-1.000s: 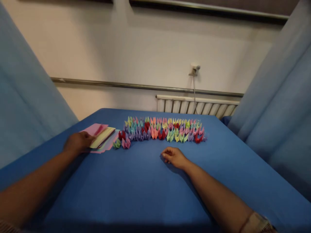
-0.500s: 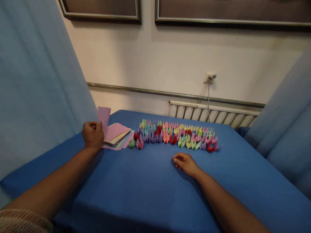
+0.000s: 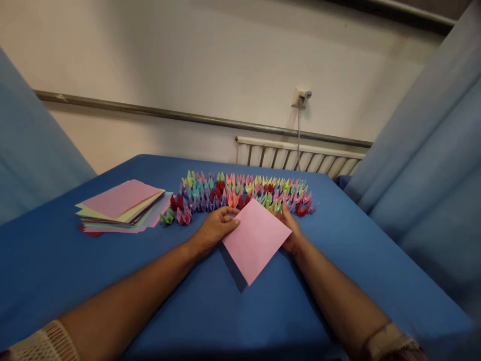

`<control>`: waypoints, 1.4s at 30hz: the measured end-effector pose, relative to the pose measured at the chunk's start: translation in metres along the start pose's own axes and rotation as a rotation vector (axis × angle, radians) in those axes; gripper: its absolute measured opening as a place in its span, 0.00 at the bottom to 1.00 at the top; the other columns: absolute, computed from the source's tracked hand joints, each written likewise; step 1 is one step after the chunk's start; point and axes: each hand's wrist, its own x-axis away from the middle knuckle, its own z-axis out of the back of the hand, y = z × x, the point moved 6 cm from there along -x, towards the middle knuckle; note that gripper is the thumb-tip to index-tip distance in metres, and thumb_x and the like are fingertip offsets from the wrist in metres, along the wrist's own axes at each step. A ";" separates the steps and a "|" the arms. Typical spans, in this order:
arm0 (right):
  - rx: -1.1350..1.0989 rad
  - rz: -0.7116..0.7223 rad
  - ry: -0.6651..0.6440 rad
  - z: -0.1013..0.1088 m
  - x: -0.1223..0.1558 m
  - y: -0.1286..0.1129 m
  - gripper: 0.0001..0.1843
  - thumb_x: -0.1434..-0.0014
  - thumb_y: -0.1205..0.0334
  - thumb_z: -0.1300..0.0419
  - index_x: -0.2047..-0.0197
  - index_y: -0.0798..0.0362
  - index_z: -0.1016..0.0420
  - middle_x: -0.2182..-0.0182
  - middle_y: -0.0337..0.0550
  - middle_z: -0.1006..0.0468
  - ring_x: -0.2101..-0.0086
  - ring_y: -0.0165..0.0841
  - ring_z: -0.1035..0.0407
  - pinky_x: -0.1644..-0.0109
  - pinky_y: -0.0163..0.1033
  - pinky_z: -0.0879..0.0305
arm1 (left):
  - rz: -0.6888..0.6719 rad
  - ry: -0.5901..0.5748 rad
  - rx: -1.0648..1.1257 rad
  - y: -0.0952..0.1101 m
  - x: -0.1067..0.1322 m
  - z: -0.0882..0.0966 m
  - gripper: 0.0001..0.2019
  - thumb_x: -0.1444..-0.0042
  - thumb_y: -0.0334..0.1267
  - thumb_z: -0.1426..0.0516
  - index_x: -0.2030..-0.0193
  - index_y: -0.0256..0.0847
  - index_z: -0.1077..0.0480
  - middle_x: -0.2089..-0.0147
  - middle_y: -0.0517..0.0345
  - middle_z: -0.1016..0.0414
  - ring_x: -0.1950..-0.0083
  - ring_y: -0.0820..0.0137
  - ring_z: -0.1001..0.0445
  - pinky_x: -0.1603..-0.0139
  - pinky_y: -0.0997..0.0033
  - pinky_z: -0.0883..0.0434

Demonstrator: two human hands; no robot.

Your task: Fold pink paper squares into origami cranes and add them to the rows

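Observation:
A pink square sheet of origami paper is held above the table, turned so one corner points toward me. My left hand pinches its left edge, thumb on top and fingers partly behind it. On the right side, my right hand supports the sheet from behind; its thumb stands up beyond the edge and most of its fingers are hidden by the paper. Rows of small folded paper cranes in many colours stand just past my hands. To the left lies a stack of coloured paper.
Blue cloth covers the table. Behind it are a radiator, a metal rail and a wall socket with a cable. Blue curtains hang at the left and right.
My left hand has moved from the paper stack to the middle, bringing the pink sheet. My right hand has come to the sheet's right side. The view has shifted right and downward.

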 end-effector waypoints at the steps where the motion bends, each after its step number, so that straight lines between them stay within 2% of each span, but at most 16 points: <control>1: -0.081 -0.030 -0.004 0.002 0.000 0.000 0.47 0.45 0.22 0.65 0.61 0.54 0.23 0.64 0.52 0.19 0.64 0.40 0.24 0.58 0.45 0.30 | 0.031 -0.021 -0.044 -0.009 -0.003 0.002 0.26 0.58 0.48 0.31 0.57 0.38 0.32 0.74 0.61 0.26 0.75 0.71 0.28 0.73 0.73 0.35; 3: -0.197 -0.085 -0.037 0.003 -0.001 0.003 0.44 0.44 0.23 0.59 0.63 0.55 0.23 0.66 0.52 0.19 0.66 0.38 0.25 0.58 0.42 0.31 | 0.069 -0.033 -0.092 -0.021 -0.006 0.008 0.25 0.59 0.48 0.31 0.58 0.38 0.32 0.74 0.62 0.26 0.76 0.71 0.29 0.74 0.74 0.36; 5: -0.203 -0.101 -0.068 0.001 0.000 0.006 0.36 0.45 0.27 0.48 0.64 0.56 0.23 0.68 0.49 0.19 0.68 0.36 0.25 0.60 0.40 0.32 | 0.060 -0.016 -0.119 -0.023 -0.006 0.012 0.24 0.58 0.48 0.32 0.58 0.39 0.32 0.74 0.63 0.26 0.76 0.72 0.29 0.74 0.74 0.37; 8: -0.130 -0.080 -0.085 -0.003 0.003 0.011 0.24 0.54 0.43 0.30 0.64 0.55 0.23 0.71 0.42 0.20 0.73 0.32 0.28 0.66 0.36 0.35 | 0.012 0.000 -0.159 -0.019 -0.005 0.013 0.21 0.57 0.47 0.32 0.59 0.39 0.31 0.74 0.64 0.26 0.75 0.72 0.29 0.74 0.75 0.37; 10: -0.076 -0.077 -0.087 -0.005 0.005 0.014 0.22 0.58 0.51 0.25 0.64 0.55 0.23 0.71 0.40 0.20 0.75 0.30 0.29 0.68 0.35 0.36 | -0.004 0.001 -0.170 -0.017 -0.004 0.011 0.21 0.57 0.46 0.32 0.59 0.39 0.30 0.73 0.63 0.25 0.74 0.71 0.28 0.73 0.74 0.36; 14: -0.028 -0.067 -0.045 -0.006 0.007 0.014 0.22 0.61 0.53 0.24 0.65 0.56 0.23 0.71 0.40 0.20 0.75 0.30 0.30 0.67 0.36 0.36 | -0.015 0.024 -0.107 -0.015 -0.003 0.013 0.21 0.56 0.45 0.32 0.57 0.39 0.30 0.67 0.59 0.22 0.71 0.70 0.25 0.70 0.72 0.32; 19: -0.149 0.097 0.136 0.002 0.004 0.002 0.22 0.60 0.52 0.24 0.64 0.53 0.23 0.69 0.40 0.18 0.72 0.32 0.28 0.64 0.38 0.33 | 0.007 0.005 0.097 -0.015 -0.004 0.014 0.23 0.56 0.43 0.30 0.55 0.38 0.28 0.58 0.54 0.20 0.61 0.67 0.22 0.57 0.67 0.27; 22: -0.203 0.163 0.210 0.005 0.003 -0.003 0.22 0.61 0.52 0.24 0.64 0.52 0.23 0.68 0.40 0.18 0.71 0.32 0.27 0.63 0.38 0.32 | 0.072 -0.033 0.171 -0.019 -0.005 0.012 0.23 0.56 0.42 0.30 0.54 0.38 0.27 0.57 0.52 0.20 0.60 0.66 0.22 0.55 0.65 0.26; 27: -0.182 0.151 0.202 0.002 0.004 -0.001 0.23 0.60 0.51 0.25 0.63 0.53 0.22 0.67 0.41 0.17 0.71 0.33 0.27 0.63 0.39 0.31 | 0.059 -0.016 0.143 -0.023 -0.007 0.013 0.20 0.56 0.41 0.30 0.57 0.37 0.25 0.61 0.53 0.20 0.63 0.68 0.22 0.58 0.67 0.27; 31: -0.125 0.088 0.173 0.001 0.005 0.004 0.25 0.61 0.51 0.25 0.61 0.54 0.21 0.65 0.42 0.17 0.70 0.34 0.25 0.61 0.41 0.31 | -0.021 0.055 0.052 -0.017 -0.007 0.018 0.22 0.58 0.42 0.30 0.56 0.37 0.27 0.60 0.52 0.20 0.62 0.66 0.22 0.58 0.66 0.27; 36: 0.019 -0.078 -0.039 -0.005 0.006 0.014 0.25 0.59 0.52 0.25 0.60 0.57 0.21 0.66 0.44 0.17 0.70 0.34 0.26 0.63 0.40 0.31 | -0.259 0.148 -0.134 0.009 -0.002 0.029 0.31 0.51 0.38 0.37 0.39 0.38 0.37 0.53 0.48 0.22 0.56 0.63 0.22 0.56 0.64 0.27; 39: 0.088 -0.073 -0.056 -0.002 0.005 0.016 0.23 0.59 0.55 0.26 0.60 0.56 0.22 0.65 0.43 0.18 0.69 0.33 0.26 0.63 0.39 0.32 | -0.365 0.098 -0.332 0.020 0.004 0.030 0.28 0.48 0.33 0.43 0.38 0.40 0.36 0.45 0.46 0.25 0.52 0.62 0.23 0.50 0.60 0.27; 42: 0.167 -0.043 -0.018 0.004 0.003 0.014 0.22 0.60 0.58 0.26 0.62 0.55 0.23 0.66 0.41 0.18 0.69 0.33 0.27 0.63 0.39 0.33 | -0.493 -0.088 -0.665 0.023 0.010 0.019 0.28 0.49 0.26 0.47 0.41 0.44 0.31 0.38 0.50 0.30 0.39 0.58 0.30 0.38 0.53 0.34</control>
